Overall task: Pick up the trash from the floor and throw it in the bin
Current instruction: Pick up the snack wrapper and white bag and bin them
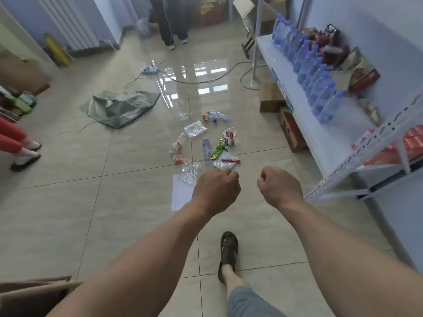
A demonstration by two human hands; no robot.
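Trash lies scattered on the tiled floor ahead of me: a small plastic bottle, a green wrapper, a red-and-white wrapper, a crushed bottle, clear plastic bags, crumpled clear film and a white paper sheet. My left hand and my right hand are stretched out in front of me above the floor, both curled into fists and holding nothing. They hover just short of the trash. No bin is clearly in view.
A white shelf rack with water bottles and snack packs runs along the right. A green sack lies on the floor at left, with a power strip and cables beyond. Other people's feet stand at far left and at the back. A cardboard box sits at lower left.
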